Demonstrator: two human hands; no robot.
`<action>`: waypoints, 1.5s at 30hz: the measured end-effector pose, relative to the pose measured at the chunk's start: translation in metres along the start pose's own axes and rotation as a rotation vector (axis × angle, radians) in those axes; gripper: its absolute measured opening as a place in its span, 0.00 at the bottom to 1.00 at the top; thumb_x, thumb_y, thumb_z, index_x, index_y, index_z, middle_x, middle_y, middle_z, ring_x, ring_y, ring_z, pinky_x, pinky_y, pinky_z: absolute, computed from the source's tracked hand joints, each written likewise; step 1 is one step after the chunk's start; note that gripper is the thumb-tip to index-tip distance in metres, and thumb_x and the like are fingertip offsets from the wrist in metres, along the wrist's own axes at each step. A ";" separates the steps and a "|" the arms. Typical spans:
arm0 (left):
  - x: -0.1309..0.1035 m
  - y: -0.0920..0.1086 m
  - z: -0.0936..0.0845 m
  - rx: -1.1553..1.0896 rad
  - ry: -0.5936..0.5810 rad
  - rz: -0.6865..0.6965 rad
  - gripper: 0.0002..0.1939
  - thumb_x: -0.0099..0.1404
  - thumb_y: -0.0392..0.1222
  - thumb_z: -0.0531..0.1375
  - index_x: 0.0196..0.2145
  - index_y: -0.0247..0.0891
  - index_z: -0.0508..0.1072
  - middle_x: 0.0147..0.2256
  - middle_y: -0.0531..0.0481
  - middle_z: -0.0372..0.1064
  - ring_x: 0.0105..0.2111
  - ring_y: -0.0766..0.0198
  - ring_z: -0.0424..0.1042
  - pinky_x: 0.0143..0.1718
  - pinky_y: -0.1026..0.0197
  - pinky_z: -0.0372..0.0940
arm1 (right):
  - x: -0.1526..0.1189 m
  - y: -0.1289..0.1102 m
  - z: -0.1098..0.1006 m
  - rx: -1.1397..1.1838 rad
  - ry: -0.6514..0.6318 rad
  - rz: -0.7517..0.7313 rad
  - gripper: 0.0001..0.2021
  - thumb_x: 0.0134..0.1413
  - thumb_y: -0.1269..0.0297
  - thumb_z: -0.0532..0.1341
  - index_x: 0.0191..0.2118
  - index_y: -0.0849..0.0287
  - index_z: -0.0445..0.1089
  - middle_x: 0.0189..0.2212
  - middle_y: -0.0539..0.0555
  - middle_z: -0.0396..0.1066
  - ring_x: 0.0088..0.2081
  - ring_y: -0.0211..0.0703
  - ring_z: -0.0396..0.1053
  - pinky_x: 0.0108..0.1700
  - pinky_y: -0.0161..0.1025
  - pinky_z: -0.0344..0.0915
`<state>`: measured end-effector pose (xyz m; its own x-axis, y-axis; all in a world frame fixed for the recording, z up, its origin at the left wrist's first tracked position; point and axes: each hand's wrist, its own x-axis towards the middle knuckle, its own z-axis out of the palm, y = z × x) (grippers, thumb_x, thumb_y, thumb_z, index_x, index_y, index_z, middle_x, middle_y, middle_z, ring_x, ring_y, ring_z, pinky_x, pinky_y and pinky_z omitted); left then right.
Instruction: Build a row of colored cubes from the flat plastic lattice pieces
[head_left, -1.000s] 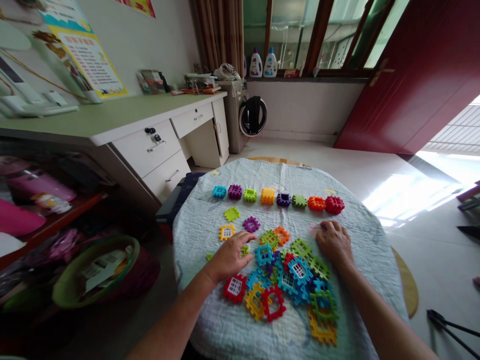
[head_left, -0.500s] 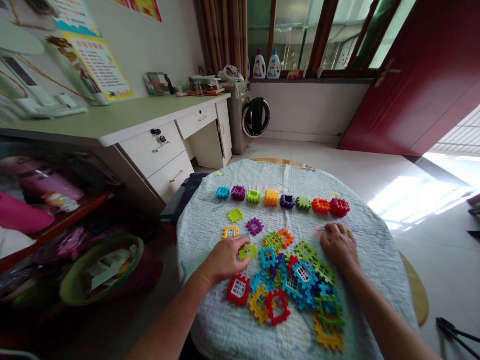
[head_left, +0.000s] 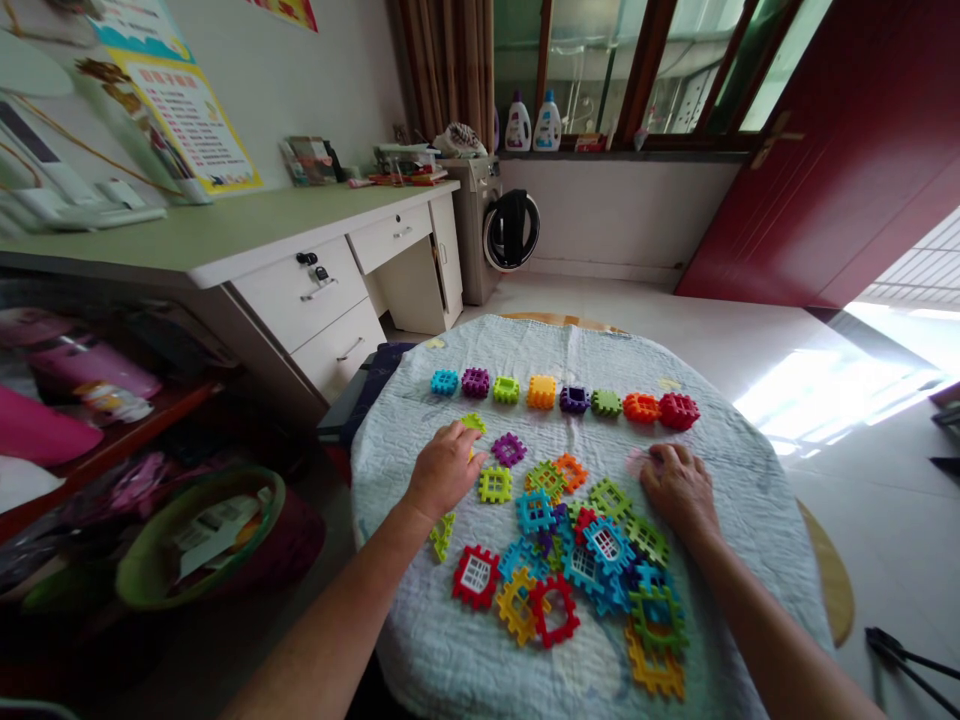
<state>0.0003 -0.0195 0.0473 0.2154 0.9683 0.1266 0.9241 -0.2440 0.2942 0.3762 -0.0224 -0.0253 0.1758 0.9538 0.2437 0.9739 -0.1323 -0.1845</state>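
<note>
left hand (head_left: 442, 468) palm-down, fingers spread over lime-green tile (head_left: 472, 422), apparently touching it, below the cube row (head_left: 562, 398) | loose tile pile (head_left: 577, 545) between hands, below row | right hand (head_left: 679, 490) flat, fingers loosely curled on quilt (head_left: 720, 440), beneath row's red end

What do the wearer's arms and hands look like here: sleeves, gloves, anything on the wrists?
Both arms are bare along all of their visible length, with no sleeves in frame. The left hand and right hand are ungloved. No watch, bracelet or ring shows on either, and no markings or cables. The fingertips are too small to judge for nail polish.
</note>
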 end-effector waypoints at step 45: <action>-0.008 0.014 0.006 0.032 -0.339 0.229 0.25 0.52 0.49 0.68 0.46 0.40 0.71 0.46 0.45 0.70 0.48 0.51 0.67 0.51 0.52 0.64 | 0.000 0.002 0.003 0.002 0.036 -0.027 0.15 0.58 0.61 0.54 0.47 0.58 0.69 0.47 0.58 0.69 0.47 0.51 0.63 0.49 0.46 0.57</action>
<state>0.0133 -0.0304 0.0442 0.5037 0.8532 -0.1355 0.8482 -0.4587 0.2647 0.3780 -0.0222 -0.0281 0.1548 0.9468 0.2823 0.9780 -0.1063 -0.1796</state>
